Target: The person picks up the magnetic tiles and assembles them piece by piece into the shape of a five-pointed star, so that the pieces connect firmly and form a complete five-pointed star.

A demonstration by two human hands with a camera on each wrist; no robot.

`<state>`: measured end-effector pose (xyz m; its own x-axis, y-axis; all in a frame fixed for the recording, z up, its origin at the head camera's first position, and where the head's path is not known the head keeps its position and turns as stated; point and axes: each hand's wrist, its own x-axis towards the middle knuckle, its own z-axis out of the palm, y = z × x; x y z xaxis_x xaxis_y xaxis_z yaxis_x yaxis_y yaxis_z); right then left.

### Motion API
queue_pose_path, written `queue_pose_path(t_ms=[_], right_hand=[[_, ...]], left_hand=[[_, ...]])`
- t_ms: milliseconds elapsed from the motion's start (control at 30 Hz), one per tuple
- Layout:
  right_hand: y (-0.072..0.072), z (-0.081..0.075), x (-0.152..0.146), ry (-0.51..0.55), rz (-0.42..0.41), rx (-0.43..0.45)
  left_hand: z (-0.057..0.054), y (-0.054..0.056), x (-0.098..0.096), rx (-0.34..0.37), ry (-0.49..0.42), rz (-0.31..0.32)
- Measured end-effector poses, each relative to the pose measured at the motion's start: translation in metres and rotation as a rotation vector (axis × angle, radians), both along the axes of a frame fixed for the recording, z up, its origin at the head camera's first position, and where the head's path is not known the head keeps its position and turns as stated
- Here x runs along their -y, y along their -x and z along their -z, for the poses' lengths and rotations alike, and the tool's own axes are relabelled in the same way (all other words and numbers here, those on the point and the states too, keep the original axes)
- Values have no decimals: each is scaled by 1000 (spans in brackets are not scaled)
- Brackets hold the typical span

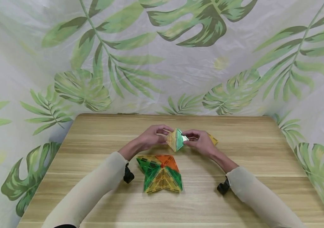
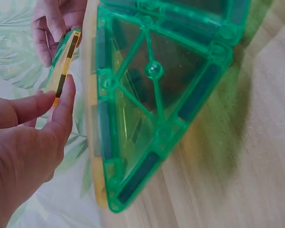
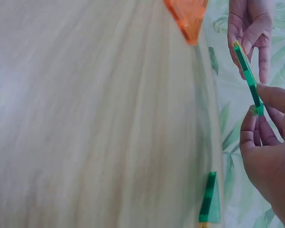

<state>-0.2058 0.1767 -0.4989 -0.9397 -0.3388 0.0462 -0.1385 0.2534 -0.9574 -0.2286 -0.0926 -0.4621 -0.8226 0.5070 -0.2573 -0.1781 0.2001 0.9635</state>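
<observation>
Out over the far part of the table, my left hand (image 1: 154, 138) pinches a clear yellow triangular magnetic tile (image 1: 171, 140) between thumb and fingers. My right hand (image 1: 202, 142) pinches a green triangular magnetic tile (image 1: 179, 139) by its outer corner. The two tiles meet along one straight side, forming a diamond held up between the hands. In the left wrist view the yellow tile (image 2: 68, 64) shows edge-on, dark magnets along its rim. The right wrist view shows the green tile (image 3: 249, 78) edge-on, thumb on one face and fingers on the other.
Nearer me on the wooden table (image 1: 99, 190) sits a star-like build (image 1: 162, 175) of green, yellow and orange triangular tiles. Another yellow tile (image 1: 213, 139) lies partly behind my right hand. A leaf-patterned cloth (image 1: 162, 69) hangs behind the table.
</observation>
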Motion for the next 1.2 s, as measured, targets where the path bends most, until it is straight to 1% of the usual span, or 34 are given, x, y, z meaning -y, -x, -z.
queue_pose_path(t_ms=[133,300,400,500,567,667,800,933,1200], right_hand=[[-2,-6,2,34,-1,49],[-7,-12,9,107,-41,109],[-8,-13,14,137,-65,130],[-9,-12,20,170,-84,161],[-10,-11,25,193,-102,179],[-11,-6,31,212,-127,200],[-12,2,38,222,-150,205],[-11,9,44,229,-165,210],[-9,20,51,232,-163,231]], left_hand=[[-3,-5,8,22,-52,30],[-5,-10,23,38,-97,78],[-3,-12,31,38,-116,106],[-1,-14,39,42,-117,121],[0,-15,43,52,-114,126],[3,-18,47,97,-118,120],[7,-19,51,135,-121,113],[12,-18,53,131,-116,124],[24,-13,57,132,-97,135]])
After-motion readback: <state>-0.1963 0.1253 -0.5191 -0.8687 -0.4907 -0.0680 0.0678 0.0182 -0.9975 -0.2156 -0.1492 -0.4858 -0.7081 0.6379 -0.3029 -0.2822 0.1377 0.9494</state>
